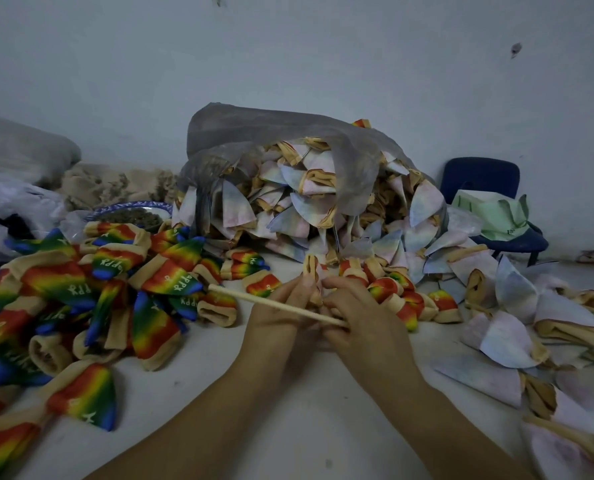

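Both my hands meet at the middle of the white table (288,410). My left hand (281,313) and my right hand (361,323) together grip a small pale sock piece with a tan cuff (311,268); its top sticks up above my fingers. A thin wooden stick (254,299) runs from the left across my left hand into my right hand's grip. The lower part of the sock is hidden by my fingers.
Rainbow socks (81,299) lie heaped on the left. A grey plastic bag (288,140) spills pale inside-out socks (513,323) across the back and right. A bowl (132,213) sits behind the rainbow heap. A blue chair (479,178) stands at the wall.
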A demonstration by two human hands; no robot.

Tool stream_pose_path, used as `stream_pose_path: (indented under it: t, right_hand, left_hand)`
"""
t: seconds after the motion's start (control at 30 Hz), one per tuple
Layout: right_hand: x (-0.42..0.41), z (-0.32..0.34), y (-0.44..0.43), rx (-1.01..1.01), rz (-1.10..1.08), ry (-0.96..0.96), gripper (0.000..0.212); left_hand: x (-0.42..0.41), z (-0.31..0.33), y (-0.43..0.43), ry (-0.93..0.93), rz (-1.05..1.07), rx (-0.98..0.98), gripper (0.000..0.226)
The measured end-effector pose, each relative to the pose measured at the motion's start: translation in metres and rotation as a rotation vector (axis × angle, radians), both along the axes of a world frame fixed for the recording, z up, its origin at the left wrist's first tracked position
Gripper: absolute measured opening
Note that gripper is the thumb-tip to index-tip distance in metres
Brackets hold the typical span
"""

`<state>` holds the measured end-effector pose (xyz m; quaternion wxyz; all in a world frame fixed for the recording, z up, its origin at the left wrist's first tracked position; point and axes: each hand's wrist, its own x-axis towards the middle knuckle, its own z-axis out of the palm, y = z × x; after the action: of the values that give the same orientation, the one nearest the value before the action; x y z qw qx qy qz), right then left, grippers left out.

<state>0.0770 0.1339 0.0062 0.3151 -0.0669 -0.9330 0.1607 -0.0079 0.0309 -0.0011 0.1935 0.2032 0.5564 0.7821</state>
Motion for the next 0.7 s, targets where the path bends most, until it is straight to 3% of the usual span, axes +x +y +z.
stream_pose_path:
  t: [0.17, 0.27, 0.37, 0.5, 0.7]
  right_hand:
    - [0.0, -0.001, 0.002, -0.09, 0.023, 0.046, 0.016]
    - [0.002, 0.001, -0.001, -0.464, 0.106, 0.137, 0.021]
    - [0.001, 0.0, -0.001, -0.726, 0.116, 0.16, 0.029]
    - [-0.001, -0.002, 0.003, -0.771, 0.052, 0.202, 0.014]
    - [-0.003, -0.005, 0.005, -0.731, 0.056, 0.195, 0.016]
  left_hand:
    - [0.001, 0.0, -0.001, -0.02, -0.009, 0.019, 0.02]
    - [0.003, 0.0, -0.004, 0.056, -0.011, -0.047, 0.024]
    - [0.008, 0.002, -0.006, 0.297, -0.047, -0.148, 0.02]
    - [0.012, 0.003, -0.005, 0.465, -0.09, -0.208, 0.03]
    - [0.008, -0.002, -0.005, 0.322, -0.032, -0.122, 0.027]
